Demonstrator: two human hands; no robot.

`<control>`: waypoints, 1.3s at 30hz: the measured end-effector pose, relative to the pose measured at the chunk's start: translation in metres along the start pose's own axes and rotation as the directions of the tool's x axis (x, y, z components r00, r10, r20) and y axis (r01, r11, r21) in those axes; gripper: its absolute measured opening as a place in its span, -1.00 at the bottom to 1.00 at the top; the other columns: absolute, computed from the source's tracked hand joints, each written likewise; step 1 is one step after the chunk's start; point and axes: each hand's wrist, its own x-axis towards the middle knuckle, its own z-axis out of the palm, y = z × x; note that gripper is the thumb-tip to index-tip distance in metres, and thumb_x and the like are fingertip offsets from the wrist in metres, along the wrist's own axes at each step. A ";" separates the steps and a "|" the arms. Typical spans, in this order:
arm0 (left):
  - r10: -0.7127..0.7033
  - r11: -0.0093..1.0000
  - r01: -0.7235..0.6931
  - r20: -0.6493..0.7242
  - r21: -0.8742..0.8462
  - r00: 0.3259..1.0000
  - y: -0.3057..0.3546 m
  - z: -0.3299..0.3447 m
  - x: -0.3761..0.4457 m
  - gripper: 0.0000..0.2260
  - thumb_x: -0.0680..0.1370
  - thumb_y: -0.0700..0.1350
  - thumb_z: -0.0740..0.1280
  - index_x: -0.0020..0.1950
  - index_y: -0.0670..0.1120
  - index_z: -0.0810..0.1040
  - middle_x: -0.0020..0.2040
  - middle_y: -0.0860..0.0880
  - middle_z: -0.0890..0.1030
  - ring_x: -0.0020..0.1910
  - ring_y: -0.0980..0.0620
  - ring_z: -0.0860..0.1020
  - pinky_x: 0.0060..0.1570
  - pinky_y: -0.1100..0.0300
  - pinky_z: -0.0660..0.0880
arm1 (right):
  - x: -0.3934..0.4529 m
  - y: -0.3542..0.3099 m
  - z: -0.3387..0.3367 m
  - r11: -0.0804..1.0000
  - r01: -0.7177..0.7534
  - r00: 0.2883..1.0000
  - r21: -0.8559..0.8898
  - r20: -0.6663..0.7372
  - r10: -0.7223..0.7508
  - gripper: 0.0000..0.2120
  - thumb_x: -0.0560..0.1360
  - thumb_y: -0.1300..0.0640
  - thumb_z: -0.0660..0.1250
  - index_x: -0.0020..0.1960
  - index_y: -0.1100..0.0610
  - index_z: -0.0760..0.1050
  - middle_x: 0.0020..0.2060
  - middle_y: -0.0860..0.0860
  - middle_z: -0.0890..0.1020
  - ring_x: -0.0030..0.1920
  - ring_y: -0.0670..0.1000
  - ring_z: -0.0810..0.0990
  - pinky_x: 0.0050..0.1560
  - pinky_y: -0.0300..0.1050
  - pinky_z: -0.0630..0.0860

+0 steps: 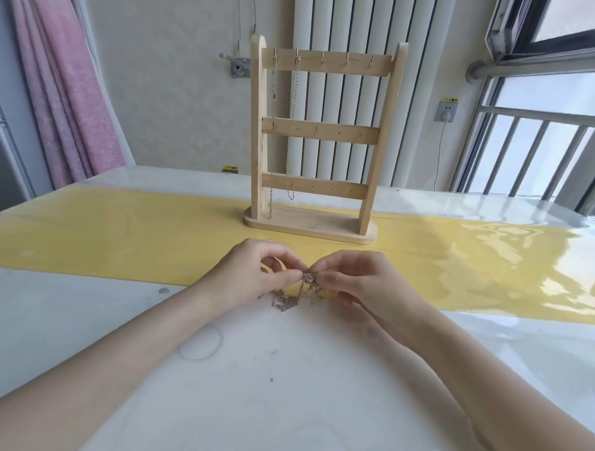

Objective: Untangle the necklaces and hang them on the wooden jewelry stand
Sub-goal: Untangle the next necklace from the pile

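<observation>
both the left hand (253,274) and right hand (351,279) pinch the tangled necklaces (298,290) low over the table (282,378) before the wooden jewelry stand (318,137), and the knot likely wants gentle teasing apart, not hard pulling.

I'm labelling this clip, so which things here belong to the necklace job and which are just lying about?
Part of the job:
tangled necklaces, pinched by left hand and right hand
wooden jewelry stand
two hung chains on its top hooks

Just there:
yellow runner
pink curtain
radiator
wall socket
</observation>
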 end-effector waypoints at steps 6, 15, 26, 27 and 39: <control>0.015 0.999 -0.014 0.006 -0.044 1.000 0.002 -0.002 -0.001 -0.87 0.44 -0.18 0.45 -0.23 0.04 0.63 -0.42 0.23 0.56 -0.40 0.27 0.43 -0.42 0.34 0.35 | 0.000 0.002 0.003 1.000 -0.005 1.000 0.005 -0.011 0.005 -0.90 0.49 0.30 0.36 -0.17 0.17 0.60 -0.29 0.06 0.53 -0.40 -0.14 0.39 -0.39 -0.32 0.30; 0.187 0.979 -0.180 -0.065 0.096 0.980 0.004 0.000 -0.001 -0.83 0.44 -0.21 0.45 -0.27 0.06 0.61 -0.26 0.15 0.57 -0.32 0.20 0.48 -0.21 0.31 0.44 | 0.002 0.001 -0.001 0.988 -0.078 0.996 0.132 0.059 0.071 -0.86 0.53 0.32 0.28 -0.09 0.16 0.58 -0.37 0.03 0.48 -0.33 0.01 0.36 -0.25 -0.13 0.29; 0.171 0.985 -0.171 -0.010 0.004 0.985 0.008 0.006 -0.004 -0.82 0.41 -0.26 0.47 -0.20 0.02 0.58 -0.24 0.12 0.64 -0.20 0.17 0.59 -0.12 0.20 0.54 | 0.000 0.000 0.002 0.968 -0.071 0.996 0.242 0.065 0.057 -0.80 0.54 0.38 0.19 -0.18 0.19 0.48 -0.39 0.03 0.48 -0.37 -0.04 0.41 -0.34 -0.27 0.37; 0.164 0.986 -0.164 -0.008 -0.006 0.986 0.007 0.006 -0.004 -0.81 0.40 -0.25 0.48 -0.18 0.03 0.58 -0.22 0.11 0.64 -0.18 0.17 0.59 -0.11 0.21 0.54 | 0.000 -0.001 0.002 0.959 -0.068 0.996 0.274 0.073 0.049 -0.80 0.55 0.39 0.18 -0.18 0.19 0.47 -0.40 0.03 0.49 -0.38 -0.05 0.43 -0.35 -0.29 0.39; 0.065 0.994 -0.067 -0.023 -0.083 0.998 0.004 0.002 -0.004 -0.84 0.43 -0.30 0.45 -0.21 -0.03 0.61 -0.27 0.07 0.67 -0.23 0.17 0.62 -0.09 0.31 0.54 | 0.000 0.000 0.001 0.956 -0.079 0.995 0.283 0.080 0.059 -0.87 0.54 0.39 0.21 -0.08 0.24 0.50 -0.39 0.02 0.57 -0.39 -0.05 0.46 -0.31 -0.25 0.41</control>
